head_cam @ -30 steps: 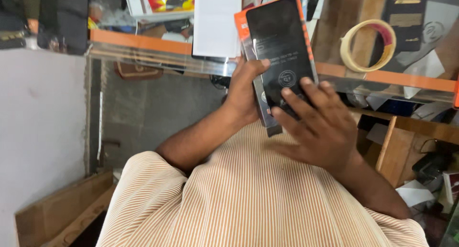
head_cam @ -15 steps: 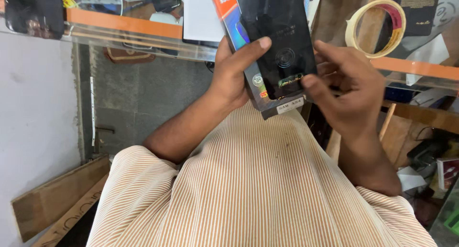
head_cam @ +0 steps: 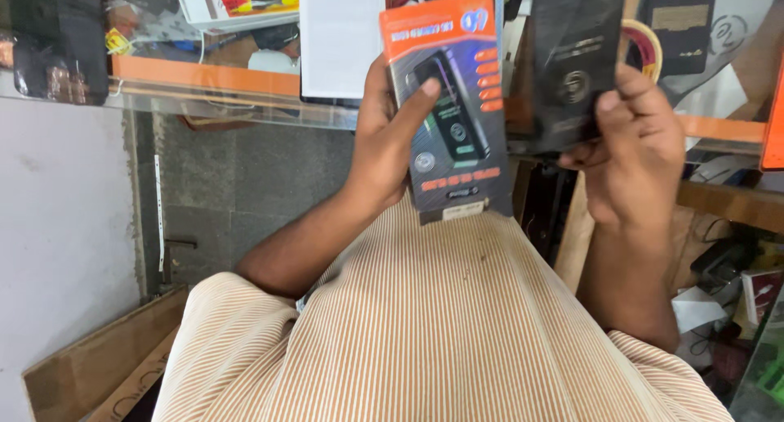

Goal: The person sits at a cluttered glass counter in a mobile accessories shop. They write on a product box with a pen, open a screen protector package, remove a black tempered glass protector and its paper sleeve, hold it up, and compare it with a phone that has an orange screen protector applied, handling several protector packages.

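A person in an orange-and-white striped shirt (head_cam: 441,332) looks down at both bare hands, raised in front of a cluttered shop counter.

The left hand (head_cam: 385,148) grasps a flat grey retail card with an orange top band and a picture of a dark phone on its face (head_cam: 447,103). The fingers wrap behind it and the thumb presses across the front, holding the card upright and slightly tilted.

The right hand (head_cam: 633,140) grips a slim, glossy black packet (head_cam: 576,58) by its lower edge, pinched between thumb and fingers. The two items are apart, side by side, with a narrow gap between them (the black one sits a little higher and to the right).

As far as the view shows, the packet and the card are already separated, one in each hand; neither is set down. Whether the black packet is sealed cannot be told, as its surface reflects too much.

Behind them lie a glass counter edge (head_cam: 204,111), an orange shelf strip (head_cam: 204,75), a roll of tape (head_cam: 645,50) and assorted boxes.
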The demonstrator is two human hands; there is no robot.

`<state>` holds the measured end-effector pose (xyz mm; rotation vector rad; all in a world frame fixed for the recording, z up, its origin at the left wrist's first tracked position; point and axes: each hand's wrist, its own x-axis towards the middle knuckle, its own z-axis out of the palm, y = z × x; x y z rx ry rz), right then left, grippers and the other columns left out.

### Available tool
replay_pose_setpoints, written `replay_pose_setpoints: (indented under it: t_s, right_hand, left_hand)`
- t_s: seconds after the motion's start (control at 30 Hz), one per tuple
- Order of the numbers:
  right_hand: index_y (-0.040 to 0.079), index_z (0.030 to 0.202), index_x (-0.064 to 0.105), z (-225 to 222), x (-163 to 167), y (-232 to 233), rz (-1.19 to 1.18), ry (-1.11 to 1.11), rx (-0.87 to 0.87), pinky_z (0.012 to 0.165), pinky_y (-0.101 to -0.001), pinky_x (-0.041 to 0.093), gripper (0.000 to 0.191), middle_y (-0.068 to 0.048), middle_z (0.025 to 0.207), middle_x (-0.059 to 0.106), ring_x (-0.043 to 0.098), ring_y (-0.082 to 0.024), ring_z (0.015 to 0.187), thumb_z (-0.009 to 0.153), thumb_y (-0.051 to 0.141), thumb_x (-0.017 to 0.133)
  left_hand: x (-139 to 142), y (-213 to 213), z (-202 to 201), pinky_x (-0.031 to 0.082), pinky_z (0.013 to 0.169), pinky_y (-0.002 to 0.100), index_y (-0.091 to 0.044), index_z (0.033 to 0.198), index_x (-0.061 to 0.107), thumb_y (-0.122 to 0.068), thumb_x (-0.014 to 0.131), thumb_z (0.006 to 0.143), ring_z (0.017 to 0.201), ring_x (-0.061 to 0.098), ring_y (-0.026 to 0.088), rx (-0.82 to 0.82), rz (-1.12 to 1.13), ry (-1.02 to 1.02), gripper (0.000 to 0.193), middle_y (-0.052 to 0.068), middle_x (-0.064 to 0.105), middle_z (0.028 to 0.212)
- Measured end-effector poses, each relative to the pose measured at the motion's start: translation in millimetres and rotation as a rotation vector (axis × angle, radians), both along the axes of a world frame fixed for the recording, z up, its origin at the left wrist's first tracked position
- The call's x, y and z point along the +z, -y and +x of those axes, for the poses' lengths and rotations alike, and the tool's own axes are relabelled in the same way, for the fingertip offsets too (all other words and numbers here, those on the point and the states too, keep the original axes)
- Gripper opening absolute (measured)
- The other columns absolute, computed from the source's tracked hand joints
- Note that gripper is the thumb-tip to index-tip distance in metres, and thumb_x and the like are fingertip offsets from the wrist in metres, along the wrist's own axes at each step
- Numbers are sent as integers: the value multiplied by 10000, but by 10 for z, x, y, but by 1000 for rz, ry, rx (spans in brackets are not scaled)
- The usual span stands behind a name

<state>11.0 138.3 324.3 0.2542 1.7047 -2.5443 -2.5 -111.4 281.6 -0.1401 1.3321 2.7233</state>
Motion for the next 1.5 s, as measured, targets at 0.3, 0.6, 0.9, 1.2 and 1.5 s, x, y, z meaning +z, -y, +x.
replay_pose_setpoints:
  t_s: [0.3,0.6,0.9,1.2,1.5]
  right_hand:
    - [-60,1573,403,-93,248,-73,149,-70,94,790,-252,628,598,-148,1371,659,728,-151,1039,1005,-154,566]
    - [-51,1601,395,-39,-2,-108,151,-145,63,879,-279,634,631,-148,1436,635,701,-168,1129,1016,-194,581]
    - [-56,1594,422,118,-27,-197,186,-159,27,886,-287,627,608,-145,1322,658,693,-163,1121,1022,-169,596]
    - [-49,1578,435,89,-12,-171,177,-148,0,890,-278,618,607,-133,1334,664,688,-155,1122,1010,-170,612]
    - [5,1581,493,9,-70,-702,239,-284,-381,861,-241,507,633,-71,1105,630,613,-108,932,1012,-81,757]
  left_hand:
    - [-60,373,131,504,1140,404,-42,1630,168,41,576,936,1337,550,258,-46,19,18,809,190,451,1490]
    - [-62,368,90,454,1190,389,-113,1684,-73,144,552,864,1485,434,282,-230,-186,-81,1063,201,241,1700]
    - [78,251,-44,526,1081,369,-96,1687,-35,150,522,804,1340,553,247,-235,-239,-43,1073,194,371,1611]
    - [98,239,-165,547,1074,382,-96,1693,-6,129,495,787,1297,574,230,-228,-174,-33,1060,184,403,1568]
    - [88,286,-208,547,1087,366,-94,1690,8,123,481,784,1317,578,224,-221,-155,-47,1045,182,400,1583]
